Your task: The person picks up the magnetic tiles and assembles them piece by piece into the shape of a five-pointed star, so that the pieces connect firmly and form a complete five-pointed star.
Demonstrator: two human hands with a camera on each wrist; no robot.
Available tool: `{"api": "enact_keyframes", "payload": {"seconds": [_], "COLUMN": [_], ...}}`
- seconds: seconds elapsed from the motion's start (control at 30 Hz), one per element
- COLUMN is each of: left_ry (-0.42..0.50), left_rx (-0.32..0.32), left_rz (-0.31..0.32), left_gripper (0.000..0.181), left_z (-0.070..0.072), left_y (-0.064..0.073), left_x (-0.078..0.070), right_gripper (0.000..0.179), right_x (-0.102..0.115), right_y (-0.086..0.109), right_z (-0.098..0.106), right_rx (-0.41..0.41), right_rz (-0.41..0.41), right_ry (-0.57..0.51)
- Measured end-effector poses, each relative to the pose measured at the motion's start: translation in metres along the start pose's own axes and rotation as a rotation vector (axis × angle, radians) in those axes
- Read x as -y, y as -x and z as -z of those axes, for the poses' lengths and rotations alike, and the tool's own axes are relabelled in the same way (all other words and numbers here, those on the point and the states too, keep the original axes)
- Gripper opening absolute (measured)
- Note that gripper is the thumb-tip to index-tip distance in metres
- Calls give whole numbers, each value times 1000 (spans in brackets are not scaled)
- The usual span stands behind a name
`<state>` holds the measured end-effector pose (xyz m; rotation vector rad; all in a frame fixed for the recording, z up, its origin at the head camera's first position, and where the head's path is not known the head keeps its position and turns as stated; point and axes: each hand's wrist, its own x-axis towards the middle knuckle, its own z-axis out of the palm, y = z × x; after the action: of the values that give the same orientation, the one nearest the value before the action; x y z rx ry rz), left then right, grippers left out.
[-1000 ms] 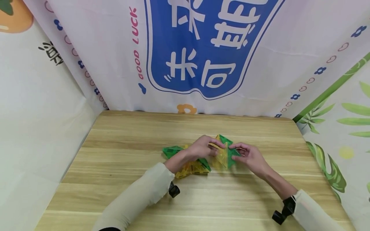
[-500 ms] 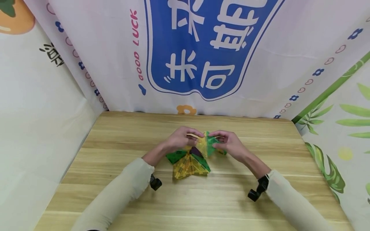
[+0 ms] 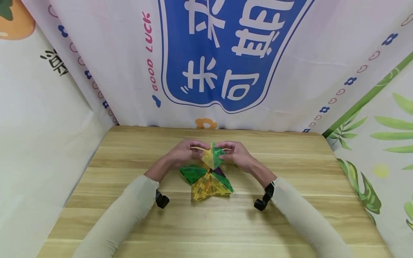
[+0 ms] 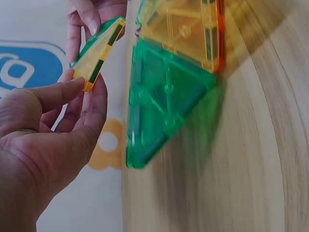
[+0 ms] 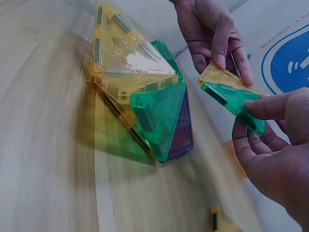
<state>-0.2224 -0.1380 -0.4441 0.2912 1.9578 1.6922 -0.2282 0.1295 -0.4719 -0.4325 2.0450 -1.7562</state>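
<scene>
In the head view both hands are raised over the back of a built-up shape of magnetic tiles (image 3: 202,187). My left hand (image 3: 184,152) pinches a translucent yellow triangular magnetic tile (image 4: 96,60) between thumb and fingers. Against it, edge to edge, sits a green triangular magnetic tile (image 5: 231,100), which my right hand (image 3: 239,154) pinches from the other side. The shape below has yellow panels at the front, a green triangle (image 4: 164,92) out to the left, another green triangle (image 5: 161,116) to the right and a purple tile (image 5: 182,130) behind that one.
A wooden table (image 3: 135,222) lies under everything. Another yellow tile piece (image 5: 223,222) shows at the bottom of the right wrist view. Printed cloth (image 3: 129,79) hangs behind the table and along both sides.
Both hands have carried the joined yellow and green tiles leftward, from the right of the built-up shape to over its back. The left arm no longer covers that shape.
</scene>
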Motion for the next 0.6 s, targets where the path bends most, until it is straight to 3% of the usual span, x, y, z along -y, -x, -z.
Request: {"api": "enact_keyframes", "payload": {"seconds": [0.27,0.6], "left_ry": [0,71], "left_rx": [-33,-98], "left_rz": [26,113], "left_gripper": [37,37], "left_z": [15,20], "left_y": [-2,-5], "left_x": [11,27], "right_gripper": [41,42], "right_x": [-7,-17], "right_y": [-16,-31], "right_z": [-8,-18], "right_rx": [12,37], "right_rz": [-19,-79], "right_ry": [-13,-193]}}
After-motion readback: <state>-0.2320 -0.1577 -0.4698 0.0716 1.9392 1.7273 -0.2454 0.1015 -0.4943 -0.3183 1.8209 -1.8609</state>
